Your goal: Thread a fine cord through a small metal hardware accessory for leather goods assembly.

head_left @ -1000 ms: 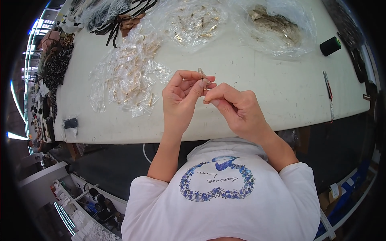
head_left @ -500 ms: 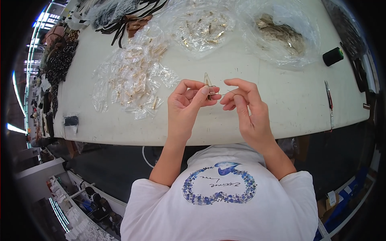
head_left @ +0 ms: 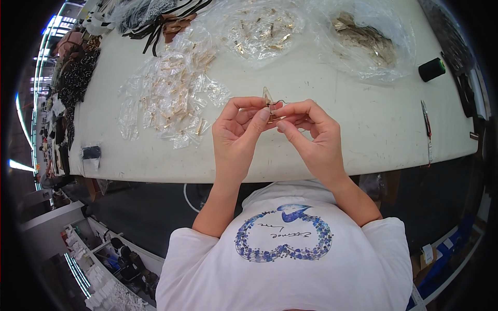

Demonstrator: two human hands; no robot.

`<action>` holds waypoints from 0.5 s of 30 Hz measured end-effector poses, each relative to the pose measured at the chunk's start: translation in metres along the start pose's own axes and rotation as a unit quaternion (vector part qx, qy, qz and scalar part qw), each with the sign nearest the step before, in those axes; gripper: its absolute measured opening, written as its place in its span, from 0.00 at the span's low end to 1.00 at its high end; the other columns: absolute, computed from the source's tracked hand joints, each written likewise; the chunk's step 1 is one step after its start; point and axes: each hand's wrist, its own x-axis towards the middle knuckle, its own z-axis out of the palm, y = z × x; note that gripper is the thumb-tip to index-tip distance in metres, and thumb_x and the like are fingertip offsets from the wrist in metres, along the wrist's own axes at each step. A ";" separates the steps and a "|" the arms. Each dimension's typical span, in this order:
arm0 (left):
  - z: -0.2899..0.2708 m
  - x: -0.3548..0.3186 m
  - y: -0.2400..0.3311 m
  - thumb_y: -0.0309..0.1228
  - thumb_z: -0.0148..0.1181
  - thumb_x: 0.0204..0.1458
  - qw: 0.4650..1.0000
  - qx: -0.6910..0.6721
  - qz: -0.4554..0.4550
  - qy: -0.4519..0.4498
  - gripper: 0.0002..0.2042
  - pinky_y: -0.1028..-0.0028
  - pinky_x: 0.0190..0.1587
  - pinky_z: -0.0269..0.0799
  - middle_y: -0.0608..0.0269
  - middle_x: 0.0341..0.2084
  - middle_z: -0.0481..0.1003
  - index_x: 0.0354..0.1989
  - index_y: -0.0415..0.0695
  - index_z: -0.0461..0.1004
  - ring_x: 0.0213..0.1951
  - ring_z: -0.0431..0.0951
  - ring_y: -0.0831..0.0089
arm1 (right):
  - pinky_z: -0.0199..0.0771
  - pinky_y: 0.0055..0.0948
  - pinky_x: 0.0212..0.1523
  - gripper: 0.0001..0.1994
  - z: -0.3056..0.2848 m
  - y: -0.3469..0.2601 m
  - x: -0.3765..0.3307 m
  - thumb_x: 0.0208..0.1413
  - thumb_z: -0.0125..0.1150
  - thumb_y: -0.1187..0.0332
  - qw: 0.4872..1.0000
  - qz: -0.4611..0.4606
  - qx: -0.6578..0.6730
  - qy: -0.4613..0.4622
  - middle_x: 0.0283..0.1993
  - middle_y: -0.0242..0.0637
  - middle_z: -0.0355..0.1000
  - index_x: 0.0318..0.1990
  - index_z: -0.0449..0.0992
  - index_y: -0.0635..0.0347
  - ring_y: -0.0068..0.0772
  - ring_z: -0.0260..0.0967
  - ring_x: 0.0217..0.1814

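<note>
My left hand [head_left: 237, 129] and my right hand [head_left: 313, 139] meet above the near part of the white table [head_left: 363, 140]. Between their fingertips they pinch a small gold metal piece in a little clear bag [head_left: 268, 99], with a thin wire loop sticking out to its right. The piece points up from the fingers. Just left of my left hand lies a heap of small clear bags with gold pieces [head_left: 168, 93].
Two larger clear bags of gold parts [head_left: 259, 31] [head_left: 365, 41] lie at the far side. A black spool [head_left: 431, 69] stands at the right, a thin red-handled tool [head_left: 426, 120] near the right edge. Dark straps [head_left: 166, 15] lie top left.
My hands have come together again on the small piece after the right hand briefly drew apart. The view has shifted slightly.
</note>
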 end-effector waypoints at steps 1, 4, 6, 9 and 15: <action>-0.001 0.000 -0.001 0.20 0.58 0.60 1.000 0.001 -0.004 0.001 0.07 0.68 0.48 0.82 0.50 0.39 0.80 0.45 0.34 0.72 0.47 0.83 0.61 | 0.78 0.24 0.43 0.08 0.000 0.001 0.000 0.57 0.62 0.80 1.000 0.013 0.021 0.008 0.39 0.33 0.75 0.44 0.75 0.64 0.22 0.75 0.39; -0.002 0.000 -0.002 0.20 0.56 0.62 1.000 0.020 -0.005 -0.015 0.08 0.68 0.49 0.82 0.48 0.42 0.79 0.47 0.33 0.71 0.49 0.81 0.64 | 0.78 0.23 0.43 0.09 0.000 0.004 0.002 0.57 0.62 0.79 0.998 0.034 0.039 0.020 0.38 0.32 0.75 0.44 0.72 0.64 0.20 0.74 0.39; -0.002 0.000 -0.003 0.20 0.56 0.61 1.000 0.015 -0.004 -0.011 0.08 0.68 0.49 0.81 0.47 0.42 0.80 0.47 0.33 0.71 0.48 0.82 0.64 | 0.78 0.23 0.43 0.09 -0.001 0.005 0.001 0.58 0.62 0.79 0.999 0.037 0.033 0.017 0.38 0.33 0.74 0.43 0.70 0.63 0.20 0.74 0.39; -0.003 -0.002 -0.004 0.20 0.56 0.61 0.999 0.031 0.004 -0.013 0.07 0.69 0.50 0.80 0.47 0.42 0.80 0.47 0.32 0.71 0.48 0.82 0.65 | 0.78 0.23 0.43 0.08 0.000 0.007 0.001 0.58 0.62 0.79 0.999 0.041 0.031 0.013 0.37 0.33 0.74 0.42 0.69 0.63 0.19 0.74 0.39; -0.001 -0.003 -0.006 0.19 0.56 0.61 1.000 0.027 0.003 -0.008 0.07 0.70 0.50 0.80 0.47 0.42 0.80 0.46 0.32 0.71 0.47 0.82 0.67 | 0.82 0.26 0.44 0.08 -0.004 0.011 0.002 0.59 0.61 0.80 0.997 0.056 0.044 -0.015 0.40 0.33 0.69 0.41 0.68 0.64 0.20 0.71 0.41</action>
